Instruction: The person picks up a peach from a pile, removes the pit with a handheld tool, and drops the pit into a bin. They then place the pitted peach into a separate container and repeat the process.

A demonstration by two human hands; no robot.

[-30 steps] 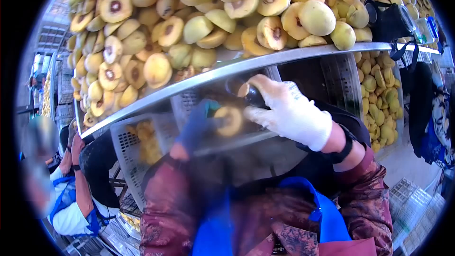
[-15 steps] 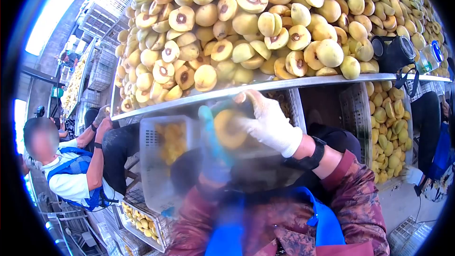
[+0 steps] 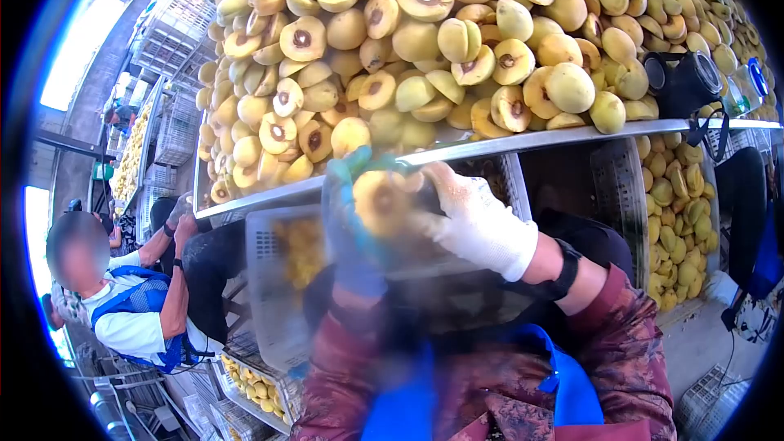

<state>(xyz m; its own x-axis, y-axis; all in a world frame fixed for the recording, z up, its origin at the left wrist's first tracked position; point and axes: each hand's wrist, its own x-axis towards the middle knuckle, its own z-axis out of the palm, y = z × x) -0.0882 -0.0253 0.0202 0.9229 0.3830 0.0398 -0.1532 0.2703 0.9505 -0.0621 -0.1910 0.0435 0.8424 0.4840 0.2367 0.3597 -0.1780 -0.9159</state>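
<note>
In the head view my left hand (image 3: 349, 229), in a blue-green glove, holds up a yellow peach half (image 3: 379, 201) with its cut face showing. Close on its right is my right hand (image 3: 483, 224), gloved in white, its fingers curled toward the cut face. Blur hides what those fingers grip, if anything. Both hands are just below the metal table edge (image 3: 474, 145). Beyond that edge lies a large heap of halved peaches (image 3: 425, 41), several with brown pit cavities or stones showing.
Under my left hand stands a white crate (image 3: 269, 294) with yellow pieces inside. A crate of peach halves (image 3: 674, 229) is at the right. A black respirator mask (image 3: 684, 83) and a clear container (image 3: 745, 90) rest on the table. Another person (image 3: 143, 302) sits at the left.
My left hand and the peach half have shifted slightly left and up. My right hand has moved a little right and down, still close to the fruit.
</note>
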